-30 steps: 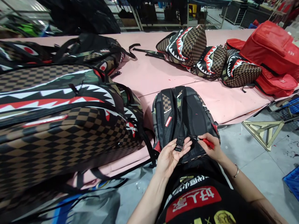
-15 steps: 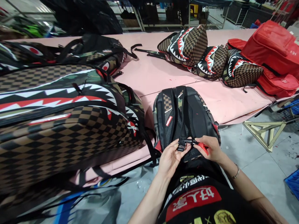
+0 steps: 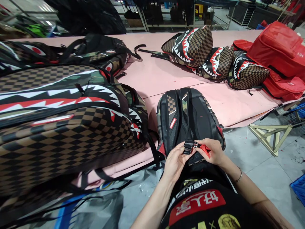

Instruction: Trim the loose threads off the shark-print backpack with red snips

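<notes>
A backpack lies in front of me with its black padded back and straps facing up. My left hand is closed on a black strap buckle, holding it over the backpack's lower end. Close beside it on the right, my right hand grips red-handled thread snips. Their dark tip end is at the buckle's right side, partly hidden by my fingers. Whether the tip touches the strap I cannot tell.
Large checkered shark-mouth backpacks are heaped at left on the pink table. Several smaller shark-mouth bags and red backpacks sit at the back right. A cream metal bracket stands below the table's right edge.
The buckle and my left fingers have shifted slightly right, closer to my right hand. The dark piece between the hands now shows shorter. Both grips stay the same.
</notes>
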Demonstrator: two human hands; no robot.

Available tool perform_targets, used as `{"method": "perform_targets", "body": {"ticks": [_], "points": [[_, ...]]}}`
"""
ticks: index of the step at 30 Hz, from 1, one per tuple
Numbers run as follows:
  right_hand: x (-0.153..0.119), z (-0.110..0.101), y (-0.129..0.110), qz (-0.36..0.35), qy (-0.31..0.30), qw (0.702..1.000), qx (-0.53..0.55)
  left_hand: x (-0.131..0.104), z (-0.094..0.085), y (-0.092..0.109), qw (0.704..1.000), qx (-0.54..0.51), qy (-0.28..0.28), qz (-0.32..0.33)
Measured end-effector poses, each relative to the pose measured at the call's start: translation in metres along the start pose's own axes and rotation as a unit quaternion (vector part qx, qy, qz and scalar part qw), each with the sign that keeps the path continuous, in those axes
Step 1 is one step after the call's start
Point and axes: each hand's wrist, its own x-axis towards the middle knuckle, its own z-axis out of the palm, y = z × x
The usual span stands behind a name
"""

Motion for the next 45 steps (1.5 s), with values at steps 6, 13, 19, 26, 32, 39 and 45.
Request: {"method": "perform_targets", "body": {"ticks": [6, 13, 19, 26, 32, 39, 45], "points": [[-0.007, -0.001, 0.004, 0.041, -0.024, 0.999, 0.001, -0.002, 0.003, 0.000, 1.000, 0.022, -0.003, -0.005], [-0.031, -0.031, 0.025, 0.327, 0.204, 0.912, 0.141, 0.003, -0.018, 0.007, 0.968, 0.223, 0.054, 0.096], [-0.076, -0.050, 0.044, 0.434, 0.291, 0.824, 0.221, 0.008, -0.022, -0.009, 0.744, 0.591, 0.090, 0.298], [-0.092, -0.042, 0.035, 0.467, 0.235, 0.819, 0.238, 0.029, 0.003, -0.038, 0.567, 0.729, -0.150, 0.354], [-0.088, -0.032, 0.035, 0.458, 0.186, 0.845, 0.203, 0.047, 0.003, -0.047, 0.498, 0.771, -0.151, 0.367], [-0.078, -0.030, 0.023, 0.381, 0.075, 0.916, 0.104, 0.051, -0.008, -0.038, 0.572, 0.712, -0.037, 0.405], [-0.069, -0.026, 0.019, 0.399, 0.078, 0.911, 0.069, 0.041, -0.011, -0.030, 0.666, 0.645, -0.061, 0.369]]}}
